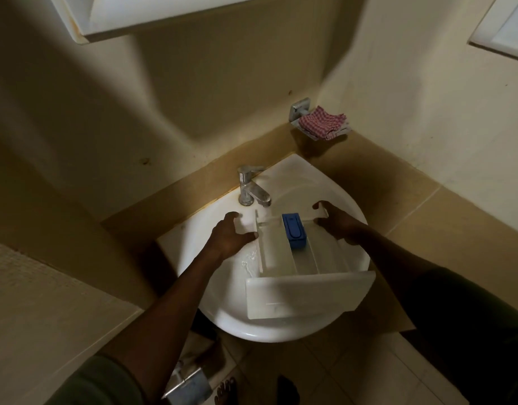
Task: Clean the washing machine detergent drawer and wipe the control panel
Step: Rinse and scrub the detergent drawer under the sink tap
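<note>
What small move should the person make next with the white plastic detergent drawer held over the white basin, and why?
Probably slide the white plastic drawer left, bringing its blue insert under the chrome tap: left hand and right hand grip its far end, and the spout seems to sit over the left compartment only.

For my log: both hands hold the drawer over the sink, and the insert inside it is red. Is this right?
Only the colour is wrong: the head view shows the insert is blue. The left hand and right hand do hold the drawer over the sink.
</note>
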`<action>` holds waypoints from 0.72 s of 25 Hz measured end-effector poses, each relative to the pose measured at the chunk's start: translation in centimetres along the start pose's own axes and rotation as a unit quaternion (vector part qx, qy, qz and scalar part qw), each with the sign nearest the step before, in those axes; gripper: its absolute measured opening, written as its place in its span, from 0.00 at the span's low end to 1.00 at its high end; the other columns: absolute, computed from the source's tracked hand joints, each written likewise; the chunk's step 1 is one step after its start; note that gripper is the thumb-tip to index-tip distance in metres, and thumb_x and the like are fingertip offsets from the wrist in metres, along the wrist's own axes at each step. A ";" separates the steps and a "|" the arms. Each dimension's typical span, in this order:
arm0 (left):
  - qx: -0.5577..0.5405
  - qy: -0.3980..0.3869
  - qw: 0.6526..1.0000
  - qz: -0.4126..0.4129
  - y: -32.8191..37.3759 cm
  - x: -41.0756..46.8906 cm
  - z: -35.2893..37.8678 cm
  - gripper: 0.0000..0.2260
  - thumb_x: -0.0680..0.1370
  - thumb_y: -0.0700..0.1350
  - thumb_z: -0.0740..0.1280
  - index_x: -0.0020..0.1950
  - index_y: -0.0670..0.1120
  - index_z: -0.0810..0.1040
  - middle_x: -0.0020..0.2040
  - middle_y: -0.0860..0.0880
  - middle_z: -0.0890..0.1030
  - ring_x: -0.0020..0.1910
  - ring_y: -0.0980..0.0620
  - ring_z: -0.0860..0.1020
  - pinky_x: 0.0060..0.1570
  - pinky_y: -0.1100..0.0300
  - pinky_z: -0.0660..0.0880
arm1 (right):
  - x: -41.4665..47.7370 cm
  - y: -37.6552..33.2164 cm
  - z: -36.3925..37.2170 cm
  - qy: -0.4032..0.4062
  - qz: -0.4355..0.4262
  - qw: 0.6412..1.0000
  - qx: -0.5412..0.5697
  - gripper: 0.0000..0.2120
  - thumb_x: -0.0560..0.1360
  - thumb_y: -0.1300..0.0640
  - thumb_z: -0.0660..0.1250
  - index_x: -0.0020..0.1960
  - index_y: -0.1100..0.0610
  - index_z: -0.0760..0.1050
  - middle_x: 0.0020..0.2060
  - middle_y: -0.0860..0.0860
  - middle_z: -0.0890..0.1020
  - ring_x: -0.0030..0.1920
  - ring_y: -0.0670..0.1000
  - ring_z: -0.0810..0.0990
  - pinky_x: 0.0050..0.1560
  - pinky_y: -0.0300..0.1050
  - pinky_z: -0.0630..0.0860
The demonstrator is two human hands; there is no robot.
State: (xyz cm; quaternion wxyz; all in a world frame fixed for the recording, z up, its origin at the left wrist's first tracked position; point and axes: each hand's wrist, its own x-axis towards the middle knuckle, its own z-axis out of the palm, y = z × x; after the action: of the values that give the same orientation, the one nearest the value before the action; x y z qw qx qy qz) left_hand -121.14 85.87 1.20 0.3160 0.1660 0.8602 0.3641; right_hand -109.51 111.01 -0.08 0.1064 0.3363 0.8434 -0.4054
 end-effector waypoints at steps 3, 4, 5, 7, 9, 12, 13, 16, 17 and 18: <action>-0.112 -0.028 0.991 -0.063 -0.7 0.0 -0.1 0.33 0.74 0.54 0.72 0.75 0.53 0.62 0.67 0.44 0.73 0.61 0.42 0.76 0.54 0.45 0.79 | 1.4 -1.3 0.4 -0.012 -0.016 1.000 -0.023 0.17 0.80 0.56 0.61 0.67 0.52 0.63 0.56 0.57 0.71 0.47 0.54 0.74 0.39 0.45 0.78; -0.153 -0.041 0.984 -0.077 -0.7 0.0 0.0 0.33 0.74 0.54 0.72 0.75 0.54 0.61 0.64 0.44 0.75 0.57 0.42 0.78 0.50 0.44 0.81 | 2.0 -1.7 0.6 -0.020 -0.023 0.999 -0.029 0.17 0.80 0.56 0.61 0.66 0.52 0.62 0.56 0.56 0.71 0.49 0.56 0.75 0.40 0.47 0.79; -0.180 -0.044 0.979 -0.083 -0.6 0.0 0.1 0.34 0.74 0.53 0.73 0.75 0.54 0.60 0.62 0.44 0.77 0.55 0.42 0.79 0.48 0.43 0.81 | 2.6 -2.2 0.9 -0.030 -0.032 0.999 -0.030 0.17 0.79 0.56 0.61 0.66 0.52 0.63 0.56 0.56 0.71 0.50 0.57 0.76 0.42 0.49 0.80; -0.204 -0.034 0.974 -0.088 -0.5 0.2 0.2 0.36 0.73 0.52 0.73 0.76 0.56 0.57 0.60 0.44 0.77 0.54 0.41 0.79 0.46 0.40 0.81 | 3.9 -2.8 1.6 -0.047 -0.045 0.997 -0.029 0.16 0.79 0.56 0.62 0.65 0.51 0.64 0.57 0.57 0.71 0.50 0.57 0.76 0.42 0.50 0.80; -0.229 -0.020 0.967 -0.106 -0.8 0.4 0.2 0.39 0.73 0.51 0.74 0.76 0.58 0.54 0.62 0.45 0.75 0.57 0.40 0.77 0.45 0.37 0.81 | 5.0 -3.2 2.2 -0.059 -0.062 0.996 -0.030 0.15 0.79 0.56 0.61 0.64 0.52 0.65 0.57 0.59 0.72 0.49 0.56 0.75 0.40 0.48 0.78; -0.285 -0.034 0.948 -0.138 -1.5 0.6 0.4 0.34 0.75 0.44 0.71 0.75 0.60 0.57 0.62 0.44 0.74 0.58 0.38 0.76 0.44 0.37 0.80 | 6.1 -3.6 3.0 -0.077 -0.098 0.992 -0.025 0.15 0.80 0.55 0.60 0.66 0.55 0.67 0.59 0.60 0.73 0.52 0.56 0.75 0.41 0.46 0.76; -0.300 -0.041 0.943 -0.140 -1.7 0.6 0.5 0.31 0.76 0.42 0.69 0.74 0.58 0.59 0.62 0.42 0.75 0.56 0.38 0.78 0.44 0.36 0.80 | 6.4 -3.8 3.4 -0.075 -0.103 0.992 -0.022 0.15 0.80 0.55 0.60 0.66 0.56 0.67 0.60 0.60 0.73 0.54 0.56 0.75 0.44 0.47 0.77; -0.306 -0.030 0.943 -0.126 -2.0 0.7 1.1 0.24 0.76 0.41 0.70 0.69 0.51 0.65 0.59 0.40 0.77 0.50 0.41 0.81 0.46 0.36 0.80 | 7.2 -4.1 4.9 -0.012 -0.081 0.996 -0.043 0.21 0.80 0.52 0.62 0.69 0.59 0.67 0.66 0.60 0.72 0.65 0.60 0.72 0.63 0.53 0.71; -0.304 -0.021 0.945 -0.121 -2.1 0.7 1.2 0.23 0.75 0.43 0.71 0.67 0.50 0.66 0.59 0.40 0.78 0.49 0.42 0.82 0.45 0.36 0.80 | 7.3 -4.0 5.3 0.024 -0.072 0.995 -0.071 0.23 0.80 0.51 0.62 0.71 0.60 0.66 0.68 0.60 0.71 0.67 0.60 0.71 0.67 0.53 0.67; -0.303 -0.011 0.946 -0.120 -2.1 0.7 1.3 0.24 0.74 0.44 0.73 0.67 0.50 0.67 0.59 0.40 0.78 0.49 0.41 0.82 0.44 0.36 0.81 | 7.3 -4.0 5.6 0.049 -0.067 0.992 -0.096 0.25 0.80 0.50 0.62 0.72 0.61 0.65 0.69 0.59 0.70 0.68 0.60 0.70 0.69 0.51 0.65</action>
State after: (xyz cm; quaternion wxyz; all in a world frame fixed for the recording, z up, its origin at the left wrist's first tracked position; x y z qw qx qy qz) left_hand -120.98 85.49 -1.33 0.4023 -0.0376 0.7195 0.5648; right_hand -118.11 108.50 -4.53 0.0688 0.2864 0.9034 -0.3116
